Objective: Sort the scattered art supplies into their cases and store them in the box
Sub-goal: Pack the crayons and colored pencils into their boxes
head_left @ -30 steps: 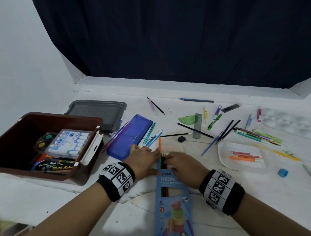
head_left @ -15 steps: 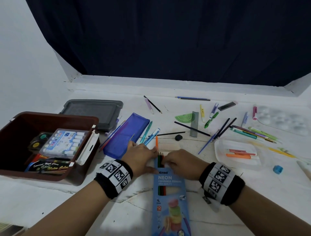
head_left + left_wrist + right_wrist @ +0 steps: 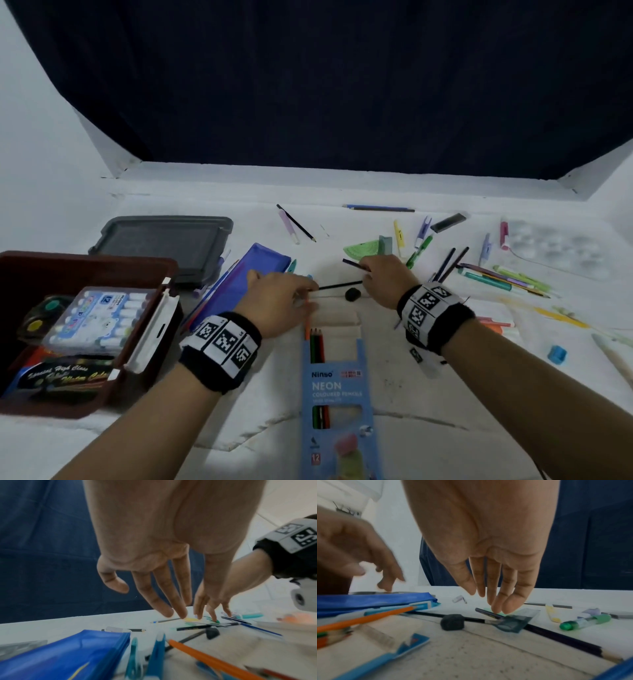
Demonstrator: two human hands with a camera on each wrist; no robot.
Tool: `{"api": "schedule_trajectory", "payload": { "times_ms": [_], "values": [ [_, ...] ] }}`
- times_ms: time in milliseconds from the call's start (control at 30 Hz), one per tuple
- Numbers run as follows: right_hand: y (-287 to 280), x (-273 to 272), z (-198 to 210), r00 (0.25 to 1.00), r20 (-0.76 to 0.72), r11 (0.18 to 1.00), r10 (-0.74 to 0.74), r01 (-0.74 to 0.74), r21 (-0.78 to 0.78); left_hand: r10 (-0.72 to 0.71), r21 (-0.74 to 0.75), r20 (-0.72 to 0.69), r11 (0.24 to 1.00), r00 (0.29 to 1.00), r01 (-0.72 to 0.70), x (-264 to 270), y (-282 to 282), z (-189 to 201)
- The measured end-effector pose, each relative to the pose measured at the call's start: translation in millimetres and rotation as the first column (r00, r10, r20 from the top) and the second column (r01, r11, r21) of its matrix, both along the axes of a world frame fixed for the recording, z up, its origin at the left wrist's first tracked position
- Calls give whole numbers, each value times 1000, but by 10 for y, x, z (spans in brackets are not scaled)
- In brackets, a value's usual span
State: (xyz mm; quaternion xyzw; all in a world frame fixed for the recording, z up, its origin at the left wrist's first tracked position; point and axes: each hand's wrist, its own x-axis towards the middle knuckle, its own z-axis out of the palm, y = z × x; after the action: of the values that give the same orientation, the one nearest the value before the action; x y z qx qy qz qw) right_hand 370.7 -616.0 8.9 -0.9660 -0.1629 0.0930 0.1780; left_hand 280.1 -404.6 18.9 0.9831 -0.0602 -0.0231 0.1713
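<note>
- White table surface (image 3: 428, 394) set against a dark blue backdrop; loose supplies lie across its far and right parts.
- Brown box (image 3: 85, 267) stands at the left edge, open. Inside it: a clear marker case (image 3: 99, 318), a dark watercolour pack (image 3: 65, 377) and a small paint set (image 3: 41, 311). Judged stored.
- Grey lid (image 3: 164, 240) lies flat behind the box, off it.
- Blue pencil carton (image 3: 337, 411) lies in the near centre with its flap open. Only a few coloured pencils show inside; an orange pencil (image 3: 307, 318) sticks out of its mouth, only partly in.
- Blue pouch (image 3: 246, 277) lies between the lid and the carton, with teal pens just beside it.
- Left hand (image 3: 284, 305) hovers over the orange pencil and the pens, fingers straight and spread, gripping nothing.
- Right hand (image 3: 383, 277) reaches down at a dark pencil (image 3: 488, 613) beside the green protractor (image 3: 363, 251). Fingers extended, tips at or just above the pencil; no grip formed yet.
- Black eraser (image 3: 352, 294) lies between the hands.
- Outstanding: pencils, pens, highlighters, the ruler, a blue sharpener (image 3: 556, 354) and a clear tray (image 3: 493, 323) holding orange sticks, all well apart from the box.
- Assessment: task at an early-to-middle stage. The carton is far from full, the pouch is not seen to hold anything, and neither is in the box. Lid closure pending.
</note>
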Motion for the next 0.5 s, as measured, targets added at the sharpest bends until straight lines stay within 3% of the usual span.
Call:
{"api": "schedule_trajectory", "payload": {
  "times_ms": [100,200,333,500],
  "values": [
    [26,130,-6,1000,-15,987,20,-22,-160,127,-89,173,990,977,-113,358,32,54],
    [45,241,-4,1000,-3,958,27,-26,-287,207,-55,200,978,958,-200,784,67,98],
    [77,348,8,998,36,888,54,-31,-458,252,107,58,960,966,-257,1336,64,68],
    [71,453,2,998,46,905,36,-13,-426,239,331,-161,927,958,-176,1841,24,-66]
  ]
}}
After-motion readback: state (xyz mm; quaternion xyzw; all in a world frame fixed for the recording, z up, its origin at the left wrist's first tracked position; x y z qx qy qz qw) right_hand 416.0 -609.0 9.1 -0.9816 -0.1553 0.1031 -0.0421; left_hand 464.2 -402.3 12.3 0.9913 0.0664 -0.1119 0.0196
